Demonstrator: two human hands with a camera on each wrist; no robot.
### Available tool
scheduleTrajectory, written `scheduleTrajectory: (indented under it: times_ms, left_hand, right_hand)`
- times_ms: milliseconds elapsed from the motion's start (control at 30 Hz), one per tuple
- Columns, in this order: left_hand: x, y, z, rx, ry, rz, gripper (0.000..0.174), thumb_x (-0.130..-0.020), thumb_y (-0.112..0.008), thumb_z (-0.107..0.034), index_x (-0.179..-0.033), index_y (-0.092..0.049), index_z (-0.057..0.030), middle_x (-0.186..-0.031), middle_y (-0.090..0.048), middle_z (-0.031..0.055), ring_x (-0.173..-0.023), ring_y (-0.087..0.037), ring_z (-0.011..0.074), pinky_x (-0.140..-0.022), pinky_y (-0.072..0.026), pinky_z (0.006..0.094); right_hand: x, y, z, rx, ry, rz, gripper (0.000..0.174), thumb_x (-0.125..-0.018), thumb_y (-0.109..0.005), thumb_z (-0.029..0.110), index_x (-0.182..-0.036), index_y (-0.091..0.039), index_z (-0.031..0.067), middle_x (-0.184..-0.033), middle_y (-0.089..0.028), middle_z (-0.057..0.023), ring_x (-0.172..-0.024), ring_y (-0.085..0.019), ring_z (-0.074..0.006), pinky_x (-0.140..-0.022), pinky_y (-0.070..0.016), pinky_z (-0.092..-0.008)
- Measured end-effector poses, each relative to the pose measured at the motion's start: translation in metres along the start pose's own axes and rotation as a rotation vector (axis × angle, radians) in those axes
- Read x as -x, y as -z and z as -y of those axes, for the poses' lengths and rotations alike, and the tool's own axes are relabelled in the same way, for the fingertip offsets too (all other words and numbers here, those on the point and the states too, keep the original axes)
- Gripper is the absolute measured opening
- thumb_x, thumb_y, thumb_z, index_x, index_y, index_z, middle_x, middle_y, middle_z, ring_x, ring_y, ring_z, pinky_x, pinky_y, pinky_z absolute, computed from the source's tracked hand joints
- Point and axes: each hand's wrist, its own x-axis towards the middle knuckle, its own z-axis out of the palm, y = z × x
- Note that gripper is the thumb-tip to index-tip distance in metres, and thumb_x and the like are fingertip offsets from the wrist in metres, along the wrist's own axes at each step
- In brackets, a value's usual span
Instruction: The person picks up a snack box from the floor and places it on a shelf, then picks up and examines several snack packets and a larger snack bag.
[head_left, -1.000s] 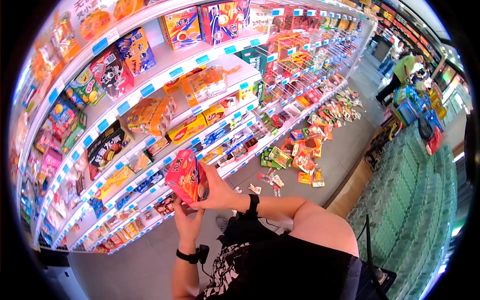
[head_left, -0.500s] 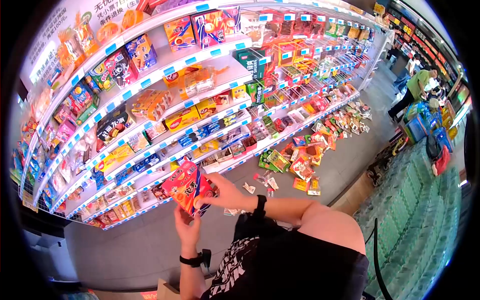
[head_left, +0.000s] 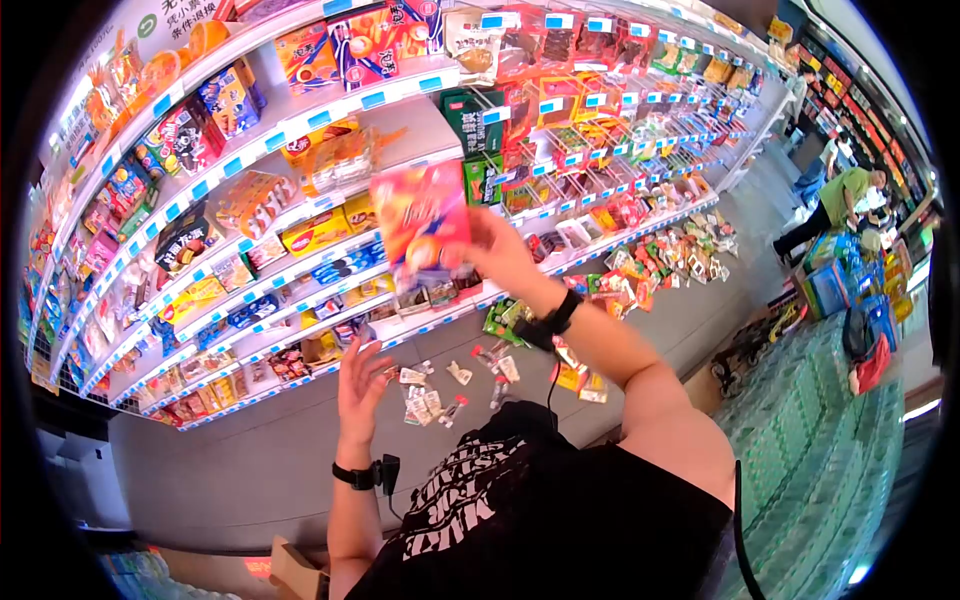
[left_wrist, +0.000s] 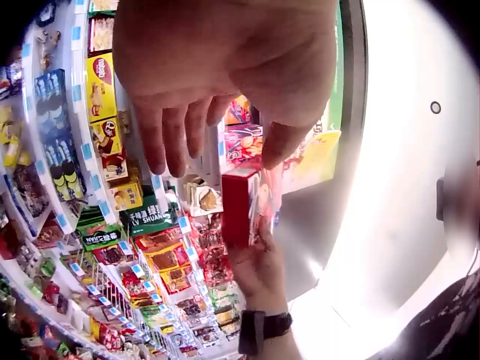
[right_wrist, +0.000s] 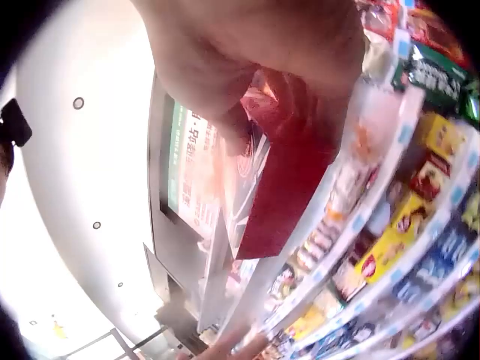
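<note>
My right hand [head_left: 492, 246] is raised in front of the snack shelves and grips a red and orange snack box [head_left: 420, 225] by its right side. The same red box [left_wrist: 241, 204] shows in the left wrist view, held from below by that hand, and fills the middle of the right wrist view as a dark red box [right_wrist: 289, 180] under the palm. My left hand [head_left: 362, 383] hangs lower, fingers spread and relaxed, holding nothing; its fingers [left_wrist: 176, 135] point toward the shelves.
Long white shelving [head_left: 300, 130] packed with boxes and bags runs from the left to the far right. Loose packets [head_left: 440, 385] lie scattered on the grey floor [head_left: 250, 460] below it. A person in a green shirt [head_left: 845, 195] bends over crates at the far right.
My right hand has lifted the box from waist height up in front of the middle shelves. The left hand let go of it and stayed low, fingers open.
</note>
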Motion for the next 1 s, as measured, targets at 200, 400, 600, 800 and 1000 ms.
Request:
scheduleTrajectory:
  times_ms: [200, 400, 600, 800, 1000]
  left_hand:
    - [-0.014, -0.052, 0.071, 0.058, 0.104, -0.287, 0.054, -0.099, -0.062, -0.008, -0.148, -0.042, -0.0069, -0.133, -0.06, 0.0139, -0.117, -0.061, 0.0237, -0.095, -0.0521, 0.0357]
    - [0.01, -0.077, 0.084, -0.045, 0.095, -0.513, 0.051, -0.101, -0.058, -0.013, -0.149, -0.041, -0.008, -0.135, -0.059, 0.0117, -0.116, -0.061, 0.0226, -0.093, -0.0515, 0.0355]
    - [0.053, -0.082, 0.078, -0.094, 0.139, -0.704, 0.05, -0.102, -0.057, -0.015, -0.149, -0.042, -0.0082, -0.135, -0.058, 0.0105, -0.114, -0.06, 0.0211, -0.093, -0.0506, 0.0356]
    - [0.073, -0.089, 0.084, -0.103, 0.11, -0.848, 0.05, -0.101, -0.059, -0.015, -0.147, -0.043, -0.0068, -0.134, -0.057, 0.0119, -0.112, -0.061, 0.0217, -0.091, -0.0518, 0.0351]
    - [0.081, -0.078, 0.075, -0.166, 0.017, -1.003, 0.049, -0.101, -0.058, -0.014, -0.147, -0.043, -0.0062, -0.148, -0.047, 0.0093, -0.115, -0.06, 0.0216, -0.092, -0.0523, 0.0358]
  right_hand:
    - [-0.139, 0.127, 0.056, -0.009, 0.268, -0.034, 0.06, -0.089, -0.075, 0.005, -0.141, -0.044, -0.0029, -0.117, -0.068, -0.0136, -0.102, -0.068, -0.019, -0.087, -0.0563, -0.033]
    - [-0.275, 0.163, 0.069, 0.158, 0.521, -0.083, 0.062, -0.087, -0.077, 0.003, -0.139, -0.044, -0.0047, -0.121, -0.066, -0.0157, -0.112, -0.065, -0.0215, -0.095, -0.0536, -0.0347]
    - [-0.378, 0.164, 0.044, 0.301, 0.562, -0.148, 0.062, -0.086, -0.079, 0.008, -0.137, -0.047, -0.0048, -0.115, -0.07, -0.0152, -0.101, -0.069, -0.021, -0.089, -0.0556, -0.0327]
    - [-0.43, 0.163, 0.027, 0.39, 0.607, -0.192, 0.061, -0.083, -0.082, 0.015, -0.131, -0.051, -0.0041, -0.114, -0.071, -0.0193, -0.102, -0.071, -0.0289, -0.088, -0.0556, -0.0376]
    - [-0.462, 0.156, 0.005, 0.511, 0.577, -0.28, 0.055, -0.084, -0.08, 0.016, -0.127, -0.053, -0.0043, -0.116, -0.07, -0.0225, -0.107, -0.069, -0.0339, -0.091, -0.0541, -0.0403]
